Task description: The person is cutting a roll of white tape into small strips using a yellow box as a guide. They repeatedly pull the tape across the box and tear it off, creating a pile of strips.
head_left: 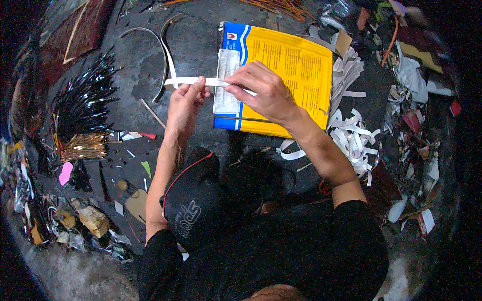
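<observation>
A white flat strip [216,82] stretches between my two hands, its loose end sticking out to the left. My left hand [190,95] pinches it between thumb and fingers. On the other side my right hand [266,90] grips the strip near its right end, fingers bent together. Below this hand lies a flat yellow and blue printed panel [296,75]. A whitish rectangular pad [228,103] rests on the panel's left part, just under the strip. Left of the panel, a dark curved strip [163,80] and a pale one lie on the floor.
Right of the panel are a fan of pale strips [346,75] and a loose heap of white strips [354,145]. At left stand bundles of shiny black strands [88,95] and copper-coloured strands [85,146]. Mixed scraps [93,220] litter both sides.
</observation>
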The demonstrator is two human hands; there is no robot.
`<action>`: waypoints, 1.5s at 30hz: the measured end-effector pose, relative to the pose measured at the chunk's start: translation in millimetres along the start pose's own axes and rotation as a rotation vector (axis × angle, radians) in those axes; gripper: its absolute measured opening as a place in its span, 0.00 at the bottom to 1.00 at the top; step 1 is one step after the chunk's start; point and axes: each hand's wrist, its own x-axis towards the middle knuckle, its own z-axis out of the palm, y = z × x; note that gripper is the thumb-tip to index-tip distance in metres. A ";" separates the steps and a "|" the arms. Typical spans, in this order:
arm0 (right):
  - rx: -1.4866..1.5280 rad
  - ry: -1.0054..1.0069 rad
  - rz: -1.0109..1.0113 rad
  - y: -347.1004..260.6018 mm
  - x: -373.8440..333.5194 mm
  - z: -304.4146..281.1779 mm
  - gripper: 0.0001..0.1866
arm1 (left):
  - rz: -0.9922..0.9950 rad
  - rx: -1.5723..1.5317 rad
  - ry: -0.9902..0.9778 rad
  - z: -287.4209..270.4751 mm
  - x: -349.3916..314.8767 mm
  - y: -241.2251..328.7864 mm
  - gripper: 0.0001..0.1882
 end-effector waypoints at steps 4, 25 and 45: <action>-0.027 -0.012 -0.026 2.1 -2.5 -2.5 0.07 | 0.037 -0.016 0.014 -10.7 9.1 -4.4 0.12; -0.111 0.009 -0.209 -1.6 12.2 6.4 0.08 | 0.021 -0.036 0.122 -44.8 19.4 -9.6 0.13; -0.339 -0.127 0.086 -22.0 -20.8 -61.3 0.17 | 0.368 0.213 0.050 -12.6 -17.9 113.5 0.20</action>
